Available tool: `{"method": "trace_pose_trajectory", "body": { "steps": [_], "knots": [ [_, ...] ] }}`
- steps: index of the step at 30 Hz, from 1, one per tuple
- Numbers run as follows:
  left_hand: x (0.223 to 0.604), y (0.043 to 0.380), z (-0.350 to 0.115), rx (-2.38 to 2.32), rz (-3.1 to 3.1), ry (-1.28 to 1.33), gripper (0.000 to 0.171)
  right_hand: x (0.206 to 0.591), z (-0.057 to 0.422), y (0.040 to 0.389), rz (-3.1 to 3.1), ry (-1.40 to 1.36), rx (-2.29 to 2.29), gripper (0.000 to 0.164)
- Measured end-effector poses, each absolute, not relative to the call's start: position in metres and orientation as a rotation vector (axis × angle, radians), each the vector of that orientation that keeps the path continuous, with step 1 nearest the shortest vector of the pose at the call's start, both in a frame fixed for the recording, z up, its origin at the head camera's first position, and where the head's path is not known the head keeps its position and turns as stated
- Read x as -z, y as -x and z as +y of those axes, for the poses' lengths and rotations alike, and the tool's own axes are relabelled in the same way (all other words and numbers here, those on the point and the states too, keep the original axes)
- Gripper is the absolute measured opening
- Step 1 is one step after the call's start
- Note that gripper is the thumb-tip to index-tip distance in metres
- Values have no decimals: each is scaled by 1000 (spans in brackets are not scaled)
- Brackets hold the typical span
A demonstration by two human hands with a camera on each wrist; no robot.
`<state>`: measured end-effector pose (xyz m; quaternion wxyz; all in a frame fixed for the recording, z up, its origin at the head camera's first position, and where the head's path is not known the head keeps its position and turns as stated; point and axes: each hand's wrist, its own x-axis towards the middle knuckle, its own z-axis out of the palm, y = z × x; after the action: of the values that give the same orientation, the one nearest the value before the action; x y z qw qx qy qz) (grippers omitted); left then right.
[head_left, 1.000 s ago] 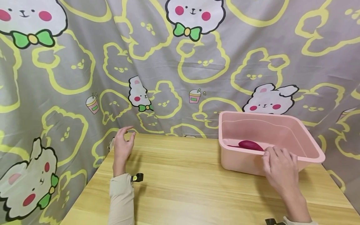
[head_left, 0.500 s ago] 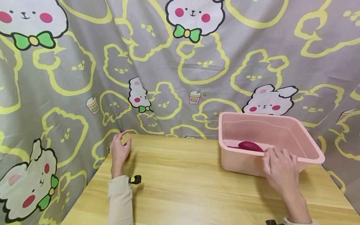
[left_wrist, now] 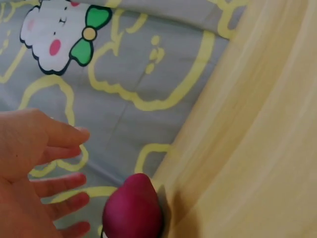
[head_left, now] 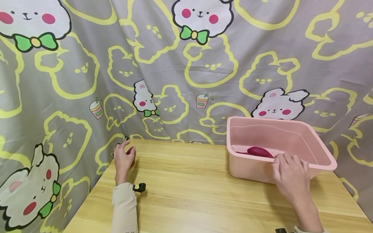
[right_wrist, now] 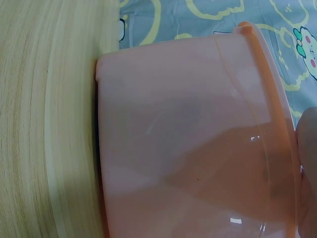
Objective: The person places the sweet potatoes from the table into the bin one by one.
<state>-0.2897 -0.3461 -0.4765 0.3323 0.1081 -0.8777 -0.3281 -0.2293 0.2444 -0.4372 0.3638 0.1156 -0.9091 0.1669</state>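
My left hand (head_left: 123,158) is at the far left corner of the table, its fingers loosely bent and spread beside a smooth dark magenta, sweet-potato-shaped thing (head_left: 130,150). The left wrist view shows a gap between those fingertips and the rounded magenta thing (left_wrist: 132,210), which narrows at its upper end. Over on the right, my right hand (head_left: 291,176) grips the near rim of a pink plastic tub (head_left: 253,169). Inside the tub lies another dark magenta piece (head_left: 259,151) with a thin tail; the near wall hides its lower part.
The wooden table (head_left: 186,187) runs back to a grey curtain (head_left: 180,64) printed with cartoon animals, which also hangs along the left side. Seen from the right wrist, the tub's outer wall (right_wrist: 163,124) stands on the tabletop (right_wrist: 49,124).
My left hand has moved slightly left and down, and the magenta thing beside it now shows between thumb and fingers. The right hand and the tub have stayed in place.
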Motion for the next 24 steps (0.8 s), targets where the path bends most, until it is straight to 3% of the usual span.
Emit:
{"method": "trace_pose_trajectory", "body": {
  "steps": [24],
  "knots": [
    [500, 289, -350, 910, -2433, -592, 50, 437, 245, 229, -2330, -306, -422, 17]
  ]
}}
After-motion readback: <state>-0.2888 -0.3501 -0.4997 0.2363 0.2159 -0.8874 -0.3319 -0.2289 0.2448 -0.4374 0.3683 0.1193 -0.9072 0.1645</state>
